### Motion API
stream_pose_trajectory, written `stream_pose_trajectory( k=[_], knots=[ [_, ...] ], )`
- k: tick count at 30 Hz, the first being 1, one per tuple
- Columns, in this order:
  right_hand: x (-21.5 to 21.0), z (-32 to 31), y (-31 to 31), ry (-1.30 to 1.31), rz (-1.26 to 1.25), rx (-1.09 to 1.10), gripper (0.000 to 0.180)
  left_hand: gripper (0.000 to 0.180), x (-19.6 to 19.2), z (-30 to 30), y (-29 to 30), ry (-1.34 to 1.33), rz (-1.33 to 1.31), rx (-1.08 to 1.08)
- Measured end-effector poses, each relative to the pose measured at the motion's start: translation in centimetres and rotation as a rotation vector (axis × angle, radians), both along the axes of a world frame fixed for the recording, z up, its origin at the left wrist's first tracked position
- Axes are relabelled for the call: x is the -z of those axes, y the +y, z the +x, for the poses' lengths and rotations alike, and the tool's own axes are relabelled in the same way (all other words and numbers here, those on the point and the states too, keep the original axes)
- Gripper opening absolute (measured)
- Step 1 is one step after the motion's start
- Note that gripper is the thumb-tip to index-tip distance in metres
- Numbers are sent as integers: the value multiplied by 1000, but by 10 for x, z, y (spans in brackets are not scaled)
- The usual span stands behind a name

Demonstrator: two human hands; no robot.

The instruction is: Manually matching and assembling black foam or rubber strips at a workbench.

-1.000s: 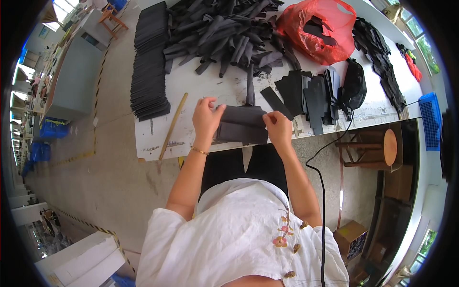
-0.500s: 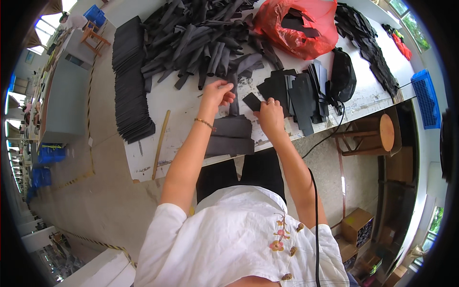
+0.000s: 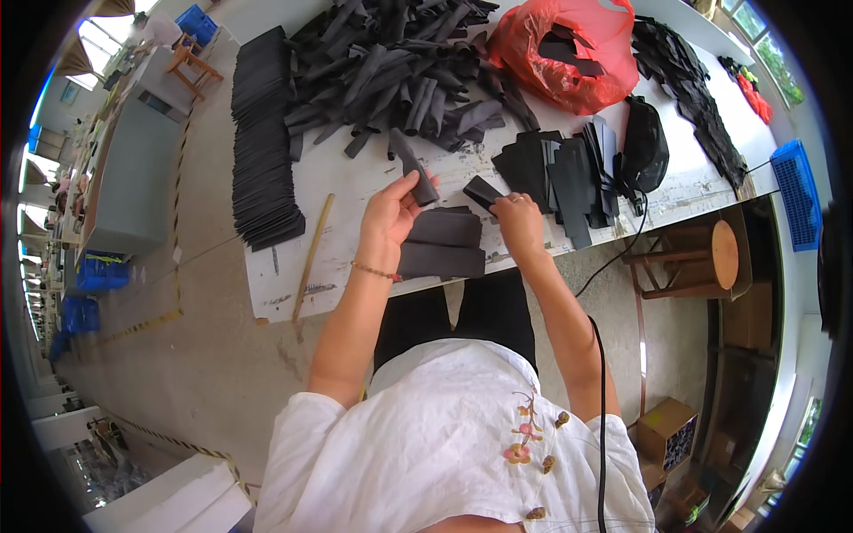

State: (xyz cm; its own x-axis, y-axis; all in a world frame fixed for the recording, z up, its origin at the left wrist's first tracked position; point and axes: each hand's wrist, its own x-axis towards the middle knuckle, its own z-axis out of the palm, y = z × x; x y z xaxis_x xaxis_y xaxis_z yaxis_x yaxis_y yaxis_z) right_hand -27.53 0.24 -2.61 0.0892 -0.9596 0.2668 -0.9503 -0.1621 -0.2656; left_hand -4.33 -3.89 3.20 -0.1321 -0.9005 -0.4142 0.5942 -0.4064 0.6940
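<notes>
My left hand [image 3: 393, 211] grips a curled dark grey strip [image 3: 417, 169] between thumb and fingers, just above the table. A short, stiff black piece [image 3: 482, 191] is in my right hand [image 3: 522, 224], held by its near end with its other end pointing away to the left. Between my hands, flat dark strips [image 3: 442, 260] lie in overlapping rows at the table's front edge. Beyond my left hand spreads a large heap of curled dark strips [image 3: 391, 67]. Flat black pieces [image 3: 569, 182] lie fanned out to the right of my right hand.
A long row of stacked black pieces [image 3: 267, 147] runs along the table's left side, near a wooden stick [image 3: 314, 253]. At the back right sits a red plastic bag [image 3: 613, 67], with a black pouch [image 3: 646, 147] and cable below it. A wooden stool [image 3: 722, 253] stands at right.
My left hand, with no strip clearly in it before, now has a curled strip from near the heap. My right hand still holds the black piece. The whole view has shifted slightly.
</notes>
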Motion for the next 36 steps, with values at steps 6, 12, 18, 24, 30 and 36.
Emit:
stream_pose_trajectory(
  k=[6,12,18,24,30,36],
  knots=[
    [-66,6,16,-731,-237,125,27,29,-12,12,18,198,-16,-6],
    [-102,36,62,-708,14,-145,33,29,-13,16,19,166,-76,-67],
    [-107,59,70,-478,-211,-249,42,29,-18,10,20,174,-70,-68],
    [-115,59,62,-304,-360,-264,33,29,-25,8,24,121,-66,-59],
    [-118,55,54,-242,-442,-260,29,25,-30,6,29,152,-67,-9],
    [-123,50,53,-215,-439,-296,26,25,-33,9,31,132,-47,41]
  ],
)
